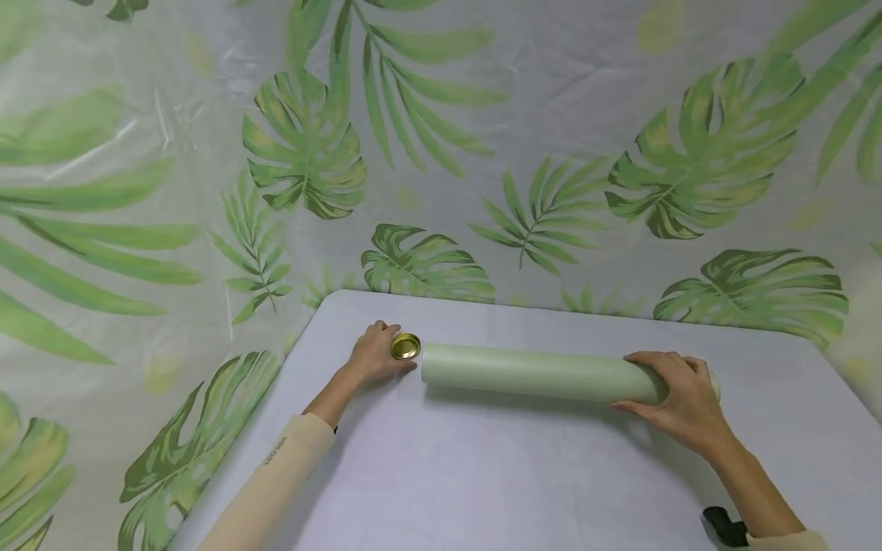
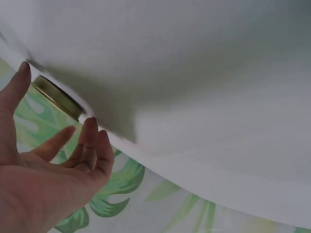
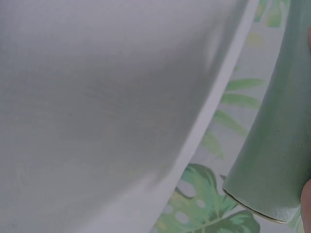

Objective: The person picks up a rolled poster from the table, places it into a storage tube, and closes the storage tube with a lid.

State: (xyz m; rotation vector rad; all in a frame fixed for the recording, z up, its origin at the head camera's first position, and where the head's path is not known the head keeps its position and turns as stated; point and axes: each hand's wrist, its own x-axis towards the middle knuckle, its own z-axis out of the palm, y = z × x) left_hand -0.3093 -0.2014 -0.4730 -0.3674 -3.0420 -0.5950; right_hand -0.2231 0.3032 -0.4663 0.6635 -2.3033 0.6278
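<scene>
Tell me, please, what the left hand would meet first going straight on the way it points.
The left hand would probably first meet the gold lid between its thumb and fingers; whether they touch is unclear.

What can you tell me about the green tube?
The green tube is long, pale, round and smooth, maybe cardboard. One end shows a thin gold edge in the right wrist view. It's on its side over the white table; I can't tell whether they touch. The right hand grips it near its right end.
</scene>
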